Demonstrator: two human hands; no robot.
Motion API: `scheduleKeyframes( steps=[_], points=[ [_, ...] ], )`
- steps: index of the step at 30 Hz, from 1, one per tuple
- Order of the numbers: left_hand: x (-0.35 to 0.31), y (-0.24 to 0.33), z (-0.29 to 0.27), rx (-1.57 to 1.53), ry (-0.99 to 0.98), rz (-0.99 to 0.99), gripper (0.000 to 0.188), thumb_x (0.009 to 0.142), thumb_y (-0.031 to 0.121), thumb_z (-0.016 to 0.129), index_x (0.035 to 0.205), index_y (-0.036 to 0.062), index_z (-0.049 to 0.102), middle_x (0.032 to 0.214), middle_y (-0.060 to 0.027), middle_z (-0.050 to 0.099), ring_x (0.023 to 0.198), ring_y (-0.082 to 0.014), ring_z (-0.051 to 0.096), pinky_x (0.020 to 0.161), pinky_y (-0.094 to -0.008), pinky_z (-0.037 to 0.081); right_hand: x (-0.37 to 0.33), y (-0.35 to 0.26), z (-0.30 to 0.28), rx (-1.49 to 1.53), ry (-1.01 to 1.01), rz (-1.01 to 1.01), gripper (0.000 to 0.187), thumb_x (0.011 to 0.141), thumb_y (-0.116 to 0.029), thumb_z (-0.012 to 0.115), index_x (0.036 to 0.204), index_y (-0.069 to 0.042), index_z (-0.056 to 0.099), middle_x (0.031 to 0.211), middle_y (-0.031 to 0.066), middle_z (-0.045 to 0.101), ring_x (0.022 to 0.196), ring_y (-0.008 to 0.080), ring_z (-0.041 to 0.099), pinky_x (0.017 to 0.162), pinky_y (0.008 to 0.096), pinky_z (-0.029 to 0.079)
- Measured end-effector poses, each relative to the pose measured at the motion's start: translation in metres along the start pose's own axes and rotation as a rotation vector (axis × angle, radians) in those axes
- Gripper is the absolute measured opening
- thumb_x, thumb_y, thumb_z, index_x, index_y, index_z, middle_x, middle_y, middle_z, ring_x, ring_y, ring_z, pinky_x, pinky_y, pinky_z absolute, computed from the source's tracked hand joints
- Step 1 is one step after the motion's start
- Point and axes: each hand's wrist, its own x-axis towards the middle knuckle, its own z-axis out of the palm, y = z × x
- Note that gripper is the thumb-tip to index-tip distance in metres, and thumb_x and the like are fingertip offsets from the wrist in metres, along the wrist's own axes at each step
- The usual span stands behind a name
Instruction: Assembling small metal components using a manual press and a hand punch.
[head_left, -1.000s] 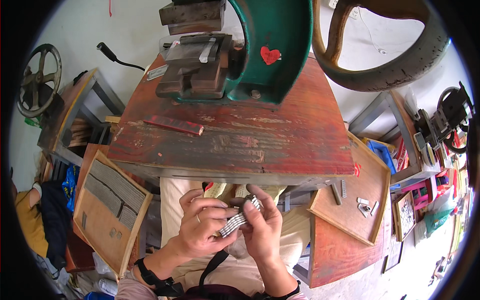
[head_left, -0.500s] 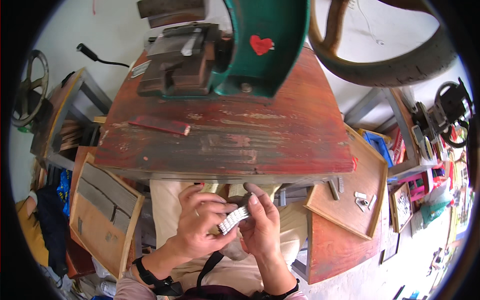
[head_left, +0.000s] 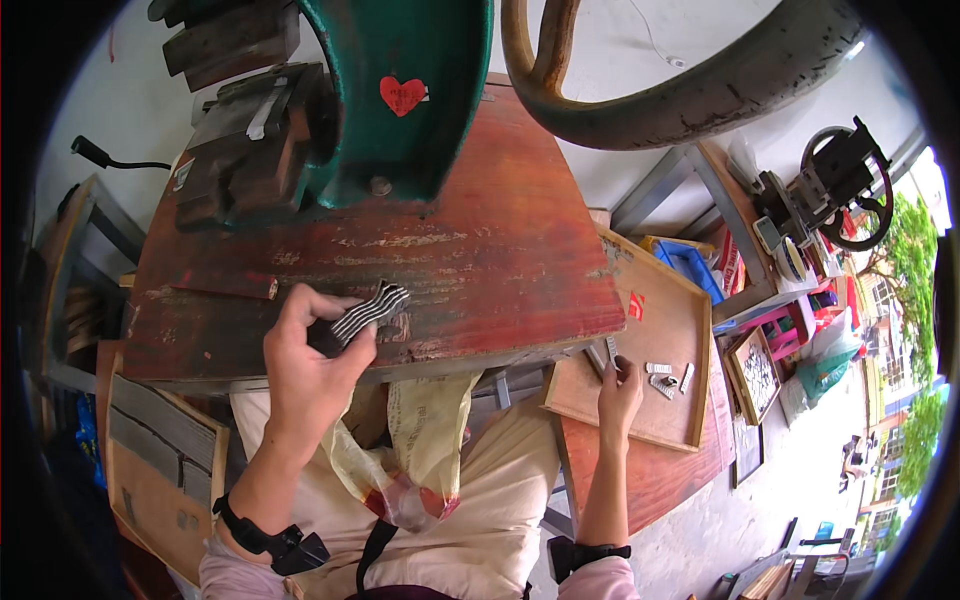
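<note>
My left hand (head_left: 315,350) is raised over the front edge of the red-brown table, pinching a stack of thin metal strips (head_left: 368,312). The stack's edge shows wavy dark and light lines; its lower end is hidden behind my fingers. Out to the right, my right hand (head_left: 620,395) reaches over a shallow wooden tray (head_left: 580,395). Its fingers are closed at the near end of a small ridged metal strip (head_left: 612,347). Beside that strip lies a plain metal bar (head_left: 597,358). Several small metal pieces (head_left: 662,383) lie further right in the tray.
A green press (head_left: 420,150) stands on the table (head_left: 500,270), with a large handwheel (head_left: 690,120) overhead. A red bar (head_left: 225,284) lies at the table's left. Another wooden tray (head_left: 150,490) is at the lower left. A yellowish plastic bag (head_left: 430,430) hangs over my lap.
My hands have parted: the left carried the strip stack up and left above the table edge, while the right let go and moved to the right tray. The view has shifted rightward.
</note>
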Motion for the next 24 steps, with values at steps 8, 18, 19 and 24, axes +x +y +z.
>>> scheduleKeyframes(
  steps=[8,18,19,24],
  points=[
    [-0.009,-0.008,-0.01,0.301,0.011,-0.008,0.041,0.071,0.003,0.071,0.105,0.0032,0.047,0.092,-0.0092,0.067,0.094,-0.0239,0.056,0.087,-0.0339,0.041,0.027,0.037,0.034,-0.382,-0.163,-0.231,0.026,0.079,-0.009,0.062,0.103,0.0,0.06,0.102,0.0197,0.056,0.095,0.0368,0.05,0.087,0.0436,0.039],
    [-0.015,-0.01,-0.011,0.411,0.006,0.036,0.057,0.07,0.004,0.075,0.118,0.0057,0.046,0.096,-0.0105,0.068,0.101,-0.0219,0.054,0.092,-0.0342,0.038,-0.008,-0.002,-0.018,0.11,0.106,-0.202,0.027,0.086,-0.004,0.056,0.112,0.002,0.057,0.103,0.0103,0.053,0.088,0.0206,0.053,0.073,0.0308,0.043],
    [-0.017,-0.011,-0.008,0.398,-0.008,0.038,0.057,0.07,0.004,0.075,0.118,0.0057,0.046,0.096,-0.0105,0.068,0.101,-0.0219,0.054,0.092,-0.0342,0.038,-0.014,-0.016,-0.029,0.153,0.136,-0.216,0.026,0.087,-0.003,0.054,0.113,0.001,0.056,0.104,0.0066,0.052,0.086,0.0154,0.053,0.073,0.0283,0.044],
    [-0.02,-0.01,-0.017,0.449,0.077,0.069,0.054,0.069,0.008,0.075,0.116,0.0042,0.049,0.093,-0.0085,0.068,0.106,-0.0291,0.049,0.092,-0.0383,0.037,-0.028,-0.083,-0.042,0.448,0.15,-0.399,0.03,0.081,0.009,0.053,0.11,0.002,0.055,0.109,0.0094,0.048,0.093,0.0169,0.05,0.077,0.0259,0.042]
  ],
)
